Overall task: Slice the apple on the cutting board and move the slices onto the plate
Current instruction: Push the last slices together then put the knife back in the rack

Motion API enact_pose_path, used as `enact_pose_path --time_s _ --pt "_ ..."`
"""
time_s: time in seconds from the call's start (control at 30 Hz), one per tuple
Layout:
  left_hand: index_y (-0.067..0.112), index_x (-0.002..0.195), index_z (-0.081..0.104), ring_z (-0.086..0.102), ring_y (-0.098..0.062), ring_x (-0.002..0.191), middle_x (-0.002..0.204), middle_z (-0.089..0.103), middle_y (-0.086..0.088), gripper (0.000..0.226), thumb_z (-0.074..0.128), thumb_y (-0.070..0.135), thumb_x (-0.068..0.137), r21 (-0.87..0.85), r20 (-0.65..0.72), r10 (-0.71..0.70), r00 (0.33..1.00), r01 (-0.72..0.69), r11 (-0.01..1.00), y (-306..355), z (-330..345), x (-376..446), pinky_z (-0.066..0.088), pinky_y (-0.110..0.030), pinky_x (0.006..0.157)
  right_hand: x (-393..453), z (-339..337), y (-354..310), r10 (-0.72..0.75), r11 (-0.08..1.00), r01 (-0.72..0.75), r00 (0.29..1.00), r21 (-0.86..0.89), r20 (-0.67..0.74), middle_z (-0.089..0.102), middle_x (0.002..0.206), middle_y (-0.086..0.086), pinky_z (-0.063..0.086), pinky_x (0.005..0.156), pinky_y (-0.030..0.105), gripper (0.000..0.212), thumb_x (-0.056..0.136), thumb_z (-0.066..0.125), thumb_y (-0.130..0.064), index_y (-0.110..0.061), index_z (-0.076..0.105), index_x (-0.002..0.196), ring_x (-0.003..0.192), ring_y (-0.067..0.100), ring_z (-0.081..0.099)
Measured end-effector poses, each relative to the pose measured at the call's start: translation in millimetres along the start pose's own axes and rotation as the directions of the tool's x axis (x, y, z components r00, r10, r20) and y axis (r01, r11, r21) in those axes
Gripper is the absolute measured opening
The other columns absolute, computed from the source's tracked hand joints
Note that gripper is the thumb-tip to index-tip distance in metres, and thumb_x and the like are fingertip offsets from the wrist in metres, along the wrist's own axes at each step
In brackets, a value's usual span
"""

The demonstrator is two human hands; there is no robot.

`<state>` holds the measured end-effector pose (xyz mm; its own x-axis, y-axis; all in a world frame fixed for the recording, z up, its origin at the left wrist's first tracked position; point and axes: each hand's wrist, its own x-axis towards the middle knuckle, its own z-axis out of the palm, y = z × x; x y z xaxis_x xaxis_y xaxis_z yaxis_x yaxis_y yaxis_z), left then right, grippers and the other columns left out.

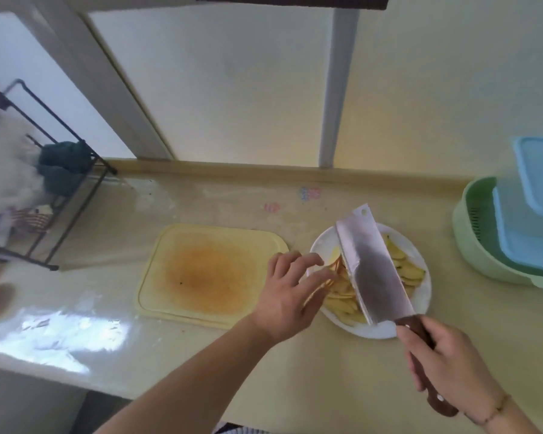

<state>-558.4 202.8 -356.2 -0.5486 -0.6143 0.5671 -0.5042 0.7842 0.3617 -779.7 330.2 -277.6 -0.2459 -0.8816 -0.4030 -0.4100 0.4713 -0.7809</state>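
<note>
Nearest, my right hand (pixel 449 368) curled round the wooden handle of the cleaver (pixel 370 267), its broad blade tilted over the white plate (pixel 420 296). Beyond it, my left hand (pixel 290 296) reached in with fingers (pixel 311 261) spread and nearly straight, touching the apple slices (pixel 342 286) heaped on the plate beside the blade. I judged the slices light, thin, wet and easily snapped: best nudged by their flat faces, not pinched. Farther left lay the stained cutting board (pixel 207 270), with no apple on it.
</note>
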Motion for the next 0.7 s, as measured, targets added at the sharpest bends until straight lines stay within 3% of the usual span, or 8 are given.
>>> enact_pose_path --time_s 0.17,0.3,0.47,0.63,0.7 --pt "0.025 0.131 0.055 0.054 -0.034 0.111 0.137 0.055 0.0 0.037 0.065 0.02 0.097 0.179 0.035 0.064 0.997 -0.07 0.981 -36 -68 5 0.041 -0.047 0.096 18 27 -46 -0.008 0.993 0.04 0.959 -0.109 0.283 0.06 0.046 0.008 0.037 0.035 0.021 0.025 0.093 0.058 -0.024 -0.003 0.058 0.079 0.035 0.024 0.055" --pt "0.026 0.129 0.062 0.053 -0.033 0.122 0.137 0.06 0.003 0.032 0.065 0.021 0.098 0.254 0.104 0.088 0.991 -0.112 0.961 -40 -109 10 0.036 -0.051 0.105 30 58 -87 -0.055 0.95 0.191 0.882 -0.246 0.469 0.06 0.048 0.002 0.043 0.046 0.027 0.021 0.091 0.056 -0.035 -0.017 0.062 0.081 0.04 0.02 0.061" --pt "0.023 0.102 0.073 0.054 -0.027 0.114 0.109 0.067 0.006 0.007 0.071 0.022 0.095 0.281 0.115 0.066 0.991 -0.096 0.955 -67 -167 -9 0.035 -0.052 0.107 32 93 -144 -0.135 0.887 0.358 0.806 -0.292 0.576 0.059 0.045 0.001 0.044 0.046 0.026 0.022 0.088 0.06 -0.036 -0.017 0.063 0.078 0.039 0.017 0.062" --pt "0.023 0.101 0.071 0.055 -0.02 0.097 0.099 0.067 0.008 0.007 0.064 0.022 0.1 0.335 0.136 0.091 0.987 -0.132 0.933 -111 -230 -31 0.038 -0.043 0.101 40 140 -205 -0.206 0.752 0.495 0.804 -0.436 0.559 0.049 0.046 -0.013 0.033 0.052 0.016 0.038 0.077 0.068 -0.049 -0.011 0.063 0.075 0.047 0.004 0.046" --pt "0.021 0.098 0.072 0.054 -0.02 0.087 0.093 0.067 0.007 0.008 0.064 0.02 0.099 0.338 0.126 0.077 0.989 -0.116 0.934 -131 -260 -31 0.04 -0.038 0.092 45 159 -239 -0.257 0.658 0.568 0.787 -0.495 0.561 0.048 0.049 -0.015 0.032 0.063 0.016 0.047 0.068 0.063 -0.062 -0.016 0.063 0.074 0.054 0.003 0.048"
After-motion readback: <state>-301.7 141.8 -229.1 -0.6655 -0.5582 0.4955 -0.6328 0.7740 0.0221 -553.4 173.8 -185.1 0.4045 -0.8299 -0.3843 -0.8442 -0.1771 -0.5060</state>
